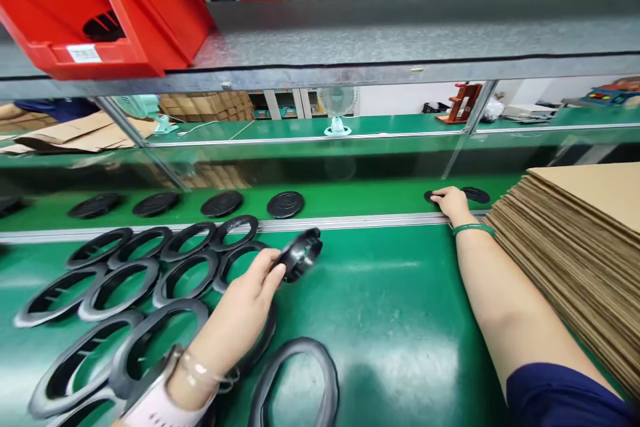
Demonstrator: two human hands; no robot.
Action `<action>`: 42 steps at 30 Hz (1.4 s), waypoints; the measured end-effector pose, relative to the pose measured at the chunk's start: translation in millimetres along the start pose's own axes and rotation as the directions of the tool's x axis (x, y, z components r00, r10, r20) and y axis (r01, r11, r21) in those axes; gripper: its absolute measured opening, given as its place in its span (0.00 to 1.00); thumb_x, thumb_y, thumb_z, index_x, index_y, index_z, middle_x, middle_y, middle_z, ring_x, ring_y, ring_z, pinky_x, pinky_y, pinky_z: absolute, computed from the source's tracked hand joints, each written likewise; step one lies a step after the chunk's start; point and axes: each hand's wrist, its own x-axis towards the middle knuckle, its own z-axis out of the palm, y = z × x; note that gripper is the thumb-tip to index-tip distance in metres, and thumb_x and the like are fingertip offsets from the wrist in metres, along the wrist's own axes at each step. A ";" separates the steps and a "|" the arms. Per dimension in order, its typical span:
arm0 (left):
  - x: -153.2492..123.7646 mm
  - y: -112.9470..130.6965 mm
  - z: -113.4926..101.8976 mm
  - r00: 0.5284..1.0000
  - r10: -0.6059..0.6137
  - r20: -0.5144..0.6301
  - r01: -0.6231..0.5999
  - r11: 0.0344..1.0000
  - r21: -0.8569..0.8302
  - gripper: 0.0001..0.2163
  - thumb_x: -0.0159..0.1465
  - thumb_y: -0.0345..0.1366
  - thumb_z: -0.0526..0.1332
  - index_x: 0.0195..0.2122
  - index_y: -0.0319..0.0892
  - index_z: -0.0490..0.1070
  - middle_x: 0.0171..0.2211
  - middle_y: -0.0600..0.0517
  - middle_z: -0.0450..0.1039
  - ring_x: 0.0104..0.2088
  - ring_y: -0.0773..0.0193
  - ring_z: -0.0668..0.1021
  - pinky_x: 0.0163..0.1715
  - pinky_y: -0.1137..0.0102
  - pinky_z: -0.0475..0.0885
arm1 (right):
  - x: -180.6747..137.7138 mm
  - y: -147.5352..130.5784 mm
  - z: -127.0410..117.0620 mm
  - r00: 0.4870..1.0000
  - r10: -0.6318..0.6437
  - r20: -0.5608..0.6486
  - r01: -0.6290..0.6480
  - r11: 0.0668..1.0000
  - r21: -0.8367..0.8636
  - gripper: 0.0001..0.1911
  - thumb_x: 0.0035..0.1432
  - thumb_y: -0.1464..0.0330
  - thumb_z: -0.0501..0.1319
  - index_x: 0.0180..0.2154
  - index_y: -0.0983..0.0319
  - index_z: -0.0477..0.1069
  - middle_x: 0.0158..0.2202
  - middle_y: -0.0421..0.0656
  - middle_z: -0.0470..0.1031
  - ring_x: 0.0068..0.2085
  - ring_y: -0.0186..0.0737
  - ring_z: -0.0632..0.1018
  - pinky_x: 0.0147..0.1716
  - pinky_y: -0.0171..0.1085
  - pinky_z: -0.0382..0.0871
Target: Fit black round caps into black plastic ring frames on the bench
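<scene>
Pale pink watch strap (163,400) and clear bracelet (200,370) circle the wrist of the left hand (245,310), at seven o'clock. Its fingers are clamped on the rim of a glossy black round plastic part (300,255), lifted over the green smooth tabletop (395,320), just off centre towards six o'clock. Out at three o'clock, the right hand (453,203), with a green bangle (473,229) at its wrist, has its fingertips at a partly covered flat black disc (429,197); whether they are closed on it I cannot tell. Another black disc (475,195) lies just beyond that hand. Dark grey oval rings (120,288) crowd the tabletop from seven to nine o'clock, one more oval ring (327,373) lying apart at six. Black round discs (285,205) form a row at nine o'clock, beyond a metal strip (360,221). Brown flat cardboard sheets (575,247) are stacked at four o'clock; a red plastic bin (150,13) sits on the grey metal shelf (380,27) at ten.
</scene>
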 end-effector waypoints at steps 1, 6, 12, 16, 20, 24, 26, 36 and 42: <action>-8.9 2.9 0.8 0.996 -0.085 0.001 0.083 0.972 -0.221 0.23 0.71 0.56 0.49 0.56 0.44 0.58 0.49 0.42 0.76 0.45 0.48 0.81 0.50 0.50 0.76 | 0.3 -0.6 -2.5 1.000 0.003 0.008 -0.004 1.000 0.021 0.05 0.54 0.75 0.70 0.36 0.69 0.81 0.36 0.50 0.77 0.37 0.46 0.75 0.44 0.43 0.69; -44.1 8.8 26.2 0.955 -0.233 0.185 0.288 0.564 -0.774 0.29 0.67 0.62 0.56 0.55 0.44 0.52 0.47 0.38 0.78 0.47 0.47 0.81 0.48 0.54 0.78 | -24.8 -33.3 -3.7 0.996 -0.075 -0.046 0.081 0.985 0.151 0.03 0.54 0.74 0.69 0.31 0.70 0.80 0.36 0.53 0.77 0.40 0.50 0.75 0.47 0.47 0.67; -54.8 5.1 53.8 0.955 -0.178 0.238 0.296 0.494 -0.818 0.30 0.63 0.60 0.64 0.51 0.47 0.50 0.46 0.41 0.78 0.47 0.50 0.82 0.50 0.58 0.76 | -134.2 -138.3 14.2 0.917 -0.398 0.035 0.343 0.831 0.438 0.06 0.59 0.68 0.69 0.36 0.64 0.82 0.33 0.45 0.76 0.36 0.43 0.77 0.40 0.39 0.72; -51.6 -13.2 59.7 0.966 -0.139 0.217 0.257 0.601 -0.757 0.34 0.55 0.44 0.76 0.50 0.46 0.50 0.41 0.47 0.79 0.42 0.57 0.82 0.46 0.62 0.77 | -221.4 -184.2 0.8 0.689 -0.724 -0.014 0.501 0.462 0.732 0.08 0.65 0.62 0.69 0.38 0.60 0.83 0.31 0.42 0.74 0.34 0.40 0.76 0.35 0.37 0.72; -51.0 -20.2 57.1 0.965 -0.109 0.240 0.243 0.719 -0.651 0.26 0.60 0.41 0.71 0.52 0.43 0.58 0.42 0.47 0.77 0.44 0.59 0.80 0.46 0.66 0.75 | -268.7 -195.6 -20.0 0.455 -0.862 -0.223 0.659 0.158 0.735 0.11 0.72 0.63 0.63 0.41 0.62 0.81 0.30 0.42 0.72 0.32 0.37 0.73 0.32 0.36 0.69; -54.2 -19.2 53.9 0.973 -0.080 0.217 0.185 0.833 -0.521 0.21 0.66 0.44 0.64 0.56 0.44 0.60 0.43 0.50 0.75 0.42 0.59 0.79 0.43 0.66 0.75 | -280.8 -191.7 -16.4 0.319 -0.906 -0.279 0.789 0.091 0.608 0.10 0.74 0.67 0.60 0.42 0.65 0.78 0.29 0.42 0.69 0.29 0.36 0.69 0.29 0.36 0.65; -56.4 -22.4 54.7 0.974 -0.094 0.208 0.181 0.873 -0.453 0.22 0.67 0.45 0.63 0.57 0.45 0.59 0.43 0.50 0.74 0.41 0.58 0.79 0.41 0.65 0.76 | -283.4 -189.1 -9.4 0.278 -0.922 -0.271 0.826 0.085 0.557 0.10 0.75 0.69 0.58 0.42 0.66 0.76 0.29 0.42 0.68 0.29 0.36 0.68 0.29 0.36 0.65; -56.2 -23.7 57.8 0.973 -0.154 0.170 0.219 0.846 -0.486 0.27 0.57 0.42 0.72 0.52 0.46 0.59 0.40 0.53 0.73 0.36 0.61 0.78 0.31 0.71 0.76 | -289.1 -182.2 -2.4 0.058 -0.964 -0.259 0.935 -0.039 0.353 0.06 0.73 0.74 0.56 0.46 0.67 0.71 0.28 0.41 0.67 0.29 0.38 0.69 0.26 0.37 0.64; -55.5 -22.3 56.0 0.975 -0.155 0.158 0.213 0.852 -0.478 0.25 0.59 0.40 0.71 0.51 0.45 0.60 0.36 0.55 0.72 0.32 0.65 0.76 0.28 0.73 0.73 | -287.7 -182.6 -1.7 0.033 -0.967 -0.252 0.946 -0.052 0.321 0.08 0.71 0.77 0.54 0.43 0.68 0.72 0.28 0.41 0.65 0.29 0.38 0.68 0.26 0.37 0.62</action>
